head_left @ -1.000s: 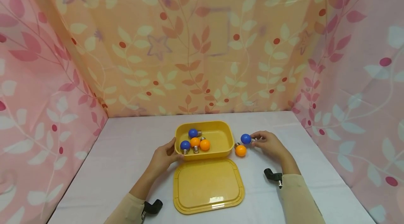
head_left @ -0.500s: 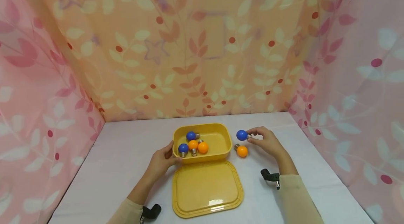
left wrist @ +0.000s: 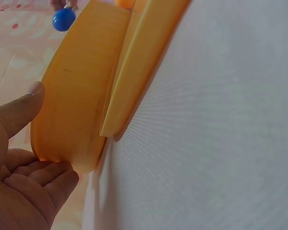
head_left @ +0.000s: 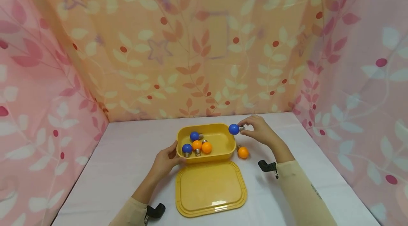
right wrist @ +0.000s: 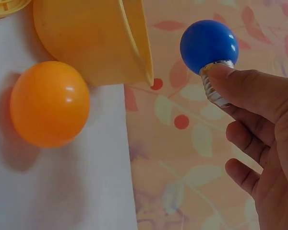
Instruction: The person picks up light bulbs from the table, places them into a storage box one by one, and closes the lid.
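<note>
My right hand (head_left: 259,130) pinches a blue light bulb (head_left: 233,129) by its silver screw base, thumb and finger on the metal in the right wrist view. The bulb's round end overlaps the right rim of a yellow plastic box (head_left: 227,155) in the head view. Inside the box, toward its left, lie two blue bulbs (head_left: 187,148) and two orange bulbs (head_left: 207,147). My left hand (head_left: 164,162) holds the box's left end, thumb at the front corner and fingers against the side wall (left wrist: 77,96).
Another orange bulb (head_left: 243,152) lies on the white cloth just right of the box. Flat in front of the box is its yellow lid (head_left: 210,188). Floral curtains (head_left: 191,59) stand behind and at both sides of the table (head_left: 127,148).
The right hand has lifted the blue bulb from beside the orange one and carried it left and away from me, to the box's right rim. The left hand stays on the box.
</note>
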Tool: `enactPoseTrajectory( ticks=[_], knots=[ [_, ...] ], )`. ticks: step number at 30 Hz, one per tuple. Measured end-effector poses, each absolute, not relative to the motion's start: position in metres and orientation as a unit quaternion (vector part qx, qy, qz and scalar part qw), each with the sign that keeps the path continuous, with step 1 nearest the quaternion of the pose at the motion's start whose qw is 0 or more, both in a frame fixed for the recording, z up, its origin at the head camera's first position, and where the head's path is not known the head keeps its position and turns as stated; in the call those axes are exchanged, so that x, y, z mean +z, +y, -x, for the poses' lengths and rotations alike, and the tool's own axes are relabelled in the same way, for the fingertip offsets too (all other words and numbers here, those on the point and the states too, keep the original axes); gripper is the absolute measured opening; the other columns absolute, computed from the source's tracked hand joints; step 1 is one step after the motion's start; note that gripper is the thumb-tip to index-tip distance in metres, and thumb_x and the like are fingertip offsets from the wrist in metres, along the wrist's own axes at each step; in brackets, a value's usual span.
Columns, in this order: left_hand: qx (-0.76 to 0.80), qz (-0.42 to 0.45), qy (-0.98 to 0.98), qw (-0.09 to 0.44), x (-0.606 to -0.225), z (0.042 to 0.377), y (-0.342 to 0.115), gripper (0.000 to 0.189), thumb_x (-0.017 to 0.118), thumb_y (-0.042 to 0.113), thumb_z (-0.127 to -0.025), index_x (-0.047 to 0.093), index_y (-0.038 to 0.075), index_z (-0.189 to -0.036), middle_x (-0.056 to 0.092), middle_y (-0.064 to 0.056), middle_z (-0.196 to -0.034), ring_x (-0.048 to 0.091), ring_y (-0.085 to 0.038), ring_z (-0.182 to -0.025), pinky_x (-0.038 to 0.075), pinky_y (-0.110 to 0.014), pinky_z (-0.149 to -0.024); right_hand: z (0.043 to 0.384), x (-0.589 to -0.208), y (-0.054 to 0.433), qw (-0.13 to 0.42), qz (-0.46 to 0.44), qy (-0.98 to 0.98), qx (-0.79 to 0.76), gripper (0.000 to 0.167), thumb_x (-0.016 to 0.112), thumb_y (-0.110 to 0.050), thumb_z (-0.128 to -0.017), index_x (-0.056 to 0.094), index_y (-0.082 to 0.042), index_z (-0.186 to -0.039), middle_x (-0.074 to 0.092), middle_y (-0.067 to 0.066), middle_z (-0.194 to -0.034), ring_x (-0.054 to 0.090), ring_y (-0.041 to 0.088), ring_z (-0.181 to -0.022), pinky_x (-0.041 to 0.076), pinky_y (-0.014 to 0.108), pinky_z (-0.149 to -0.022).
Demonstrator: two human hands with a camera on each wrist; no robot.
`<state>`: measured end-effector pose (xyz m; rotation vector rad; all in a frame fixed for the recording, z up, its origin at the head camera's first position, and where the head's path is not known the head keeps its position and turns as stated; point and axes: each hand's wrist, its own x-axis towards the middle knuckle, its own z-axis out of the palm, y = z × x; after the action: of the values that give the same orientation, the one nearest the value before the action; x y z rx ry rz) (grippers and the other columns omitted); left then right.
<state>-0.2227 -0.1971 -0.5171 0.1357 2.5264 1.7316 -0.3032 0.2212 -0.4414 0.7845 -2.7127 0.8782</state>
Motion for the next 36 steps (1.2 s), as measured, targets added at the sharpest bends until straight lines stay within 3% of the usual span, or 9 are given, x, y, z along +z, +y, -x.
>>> enactPoseTrajectory(
  ticks=[11, 19, 23, 28, 36],
  knots=[
    [0.559, -0.040, 0.828, 0.035, -0.517, 0.221, -0.197, 0.091, 0.085, 0.025, -0.086, 0.034, 0.010, -0.159, 0.042, -0.009, -0.161, 0.048, -0.025, -0.143, 0.050, -0.035, -0.105, 0.338, -0.408, 0.182, 0.030, -0.305, -0.917, 0.255, 0.022, 0.082, -0.022, -0.089, 0.076, -0.025, -0.110, 0.070, -0.010, -0.108, 0.059, 0.018, -0.107, 0.054, 0.043, -0.099],
    [0.557, -0.036, 0.829, 0.035, -0.516, 0.221, -0.196, 0.091, 0.085, 0.025, -0.086, 0.034, 0.009, -0.159, 0.042, -0.010, -0.161, 0.049, -0.026, -0.142, 0.050, -0.036, -0.105, 0.362, -0.394, 0.155, -0.025, -0.316, -0.921, 0.225, 0.020, 0.082, -0.024, -0.089, 0.077, -0.028, -0.108, 0.072, -0.010, -0.108, 0.061, 0.028, -0.114, 0.054, 0.046, -0.101],
    [0.552, -0.037, 0.832, 0.035, -0.516, 0.220, -0.196, 0.089, 0.085, 0.024, -0.086, 0.035, 0.009, -0.159, 0.043, -0.010, -0.160, 0.049, -0.026, -0.142, 0.050, -0.035, -0.105, 0.367, -0.398, 0.146, -0.043, -0.326, -0.922, 0.203, 0.023, 0.083, -0.023, -0.088, 0.078, -0.023, -0.110, 0.074, -0.007, -0.109, 0.064, 0.029, -0.113, 0.054, 0.046, -0.102],
    [0.554, -0.038, 0.831, 0.035, -0.517, 0.220, -0.197, 0.090, 0.085, 0.025, -0.086, 0.034, 0.010, -0.159, 0.043, -0.009, -0.160, 0.049, -0.025, -0.142, 0.050, -0.035, -0.105, 0.374, -0.411, 0.135, -0.060, -0.330, -0.923, 0.189, 0.022, 0.083, -0.024, -0.088, 0.078, -0.023, -0.110, 0.075, -0.010, -0.108, 0.065, 0.018, -0.108, 0.056, 0.041, -0.101],
    [0.553, -0.041, 0.832, 0.030, -0.517, 0.221, -0.196, 0.090, 0.085, 0.025, -0.086, 0.035, 0.008, -0.159, 0.044, -0.010, -0.160, 0.049, -0.026, -0.142, 0.050, -0.035, -0.105, 0.379, -0.429, 0.121, -0.083, -0.323, -0.923, 0.191, 0.019, 0.082, -0.019, -0.089, 0.080, -0.024, -0.108, 0.074, -0.012, -0.103, 0.063, 0.025, -0.108, 0.054, 0.039, -0.099]
  ],
)
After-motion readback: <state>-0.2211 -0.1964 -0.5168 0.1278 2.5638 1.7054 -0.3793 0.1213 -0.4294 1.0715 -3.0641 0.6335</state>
